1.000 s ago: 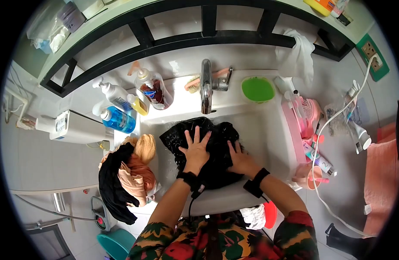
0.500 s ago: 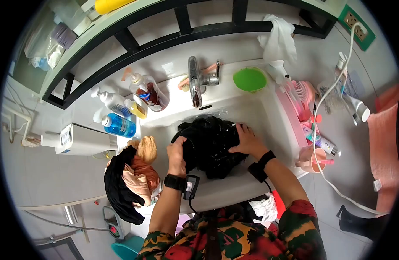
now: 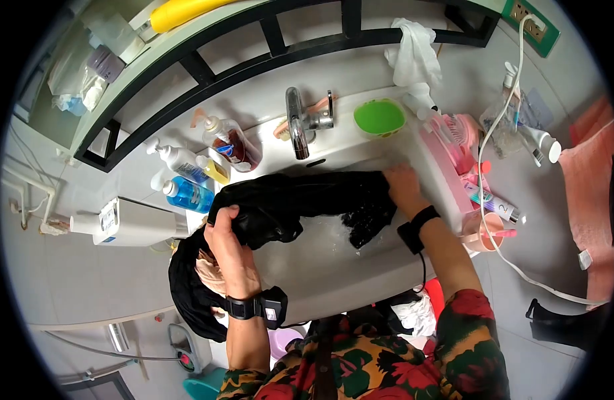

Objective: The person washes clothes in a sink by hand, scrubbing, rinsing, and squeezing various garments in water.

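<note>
- I am holding a wet black garment (image 3: 307,200) stretched across the white sink (image 3: 333,267), lifted over the soapy water in the basin, just below the chrome tap (image 3: 295,127).
- My left hand (image 3: 230,237) is clenching 1 bunched end of the garment at the sink's left edge, fingers wrapped fully around the fabric.
- My right hand (image 3: 401,187) is gripping the other end at the sink's right rim, with a dark tail of cloth hanging down beside it toward the water.
- So the garment is running between my 2 hands, from left hand to right, sagging a little in the middle.
- Risk, as I judge it: the cloth looks heavy with water, so it could be dripping over the left rim onto the pile of clothes (image 3: 193,280) heaped just beside my left hand.
- Another risk: swinging the left end outward could be knocking the blue bottle (image 3: 187,195) and the pump bottles (image 3: 230,141) crowded close behind it.
- On the right, my elbow is passing near the pink cup (image 3: 483,233) and a white cable (image 3: 500,133), which a splash or tug could be disturbing.
</note>
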`<state>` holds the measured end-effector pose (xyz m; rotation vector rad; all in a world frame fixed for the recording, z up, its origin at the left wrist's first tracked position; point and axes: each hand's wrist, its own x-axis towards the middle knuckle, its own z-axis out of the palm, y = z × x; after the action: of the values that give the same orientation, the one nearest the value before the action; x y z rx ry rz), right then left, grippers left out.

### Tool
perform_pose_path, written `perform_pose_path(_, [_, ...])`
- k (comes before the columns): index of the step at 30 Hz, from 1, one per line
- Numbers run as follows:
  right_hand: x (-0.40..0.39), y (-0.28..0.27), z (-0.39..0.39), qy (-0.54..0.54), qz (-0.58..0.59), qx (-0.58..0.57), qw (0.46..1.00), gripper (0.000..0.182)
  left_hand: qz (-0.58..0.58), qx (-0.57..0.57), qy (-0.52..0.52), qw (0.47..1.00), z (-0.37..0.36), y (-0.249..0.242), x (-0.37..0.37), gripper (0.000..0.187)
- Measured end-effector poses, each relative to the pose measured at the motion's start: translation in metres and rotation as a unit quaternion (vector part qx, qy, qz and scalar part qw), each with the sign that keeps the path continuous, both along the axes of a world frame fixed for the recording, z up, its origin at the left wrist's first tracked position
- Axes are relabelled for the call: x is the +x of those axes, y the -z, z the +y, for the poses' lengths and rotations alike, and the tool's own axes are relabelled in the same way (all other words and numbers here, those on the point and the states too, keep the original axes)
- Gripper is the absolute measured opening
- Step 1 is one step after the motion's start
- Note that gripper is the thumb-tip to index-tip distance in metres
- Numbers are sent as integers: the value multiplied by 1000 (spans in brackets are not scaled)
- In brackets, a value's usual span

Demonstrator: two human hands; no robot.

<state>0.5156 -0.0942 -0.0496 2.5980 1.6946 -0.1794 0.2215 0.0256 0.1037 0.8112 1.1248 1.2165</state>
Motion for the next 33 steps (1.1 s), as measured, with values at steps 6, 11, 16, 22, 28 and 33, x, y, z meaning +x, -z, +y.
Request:
perform_pose_path(6, [-59,-49,10,-113,146,19,983,99,-17,72,69,995,-16,-27,6,15])
perform_pose_path(11, [-107,-26,54,-88,341,189,917,98,-35,117,120,985,-22,-61,5,28])
perform_pose_path(16, [-113,-31,66,0,469,57,882,44,-45,111,83,989,-15,-45,-2,28])
perform_pose_path(22, [-79,-52,47,-28,416,324,850,22,-13,-16,93,995,-28,30,-16,22])
perform_pose_path(28, [-98,-169,46,-89,435,412,796,17,-5,-158,145,977,-38,112,-51,44])
perform_pose_path(33, [-124,-243,40,-169,449,477,736,14,111,-159,192,962,-40,71,-48,63])
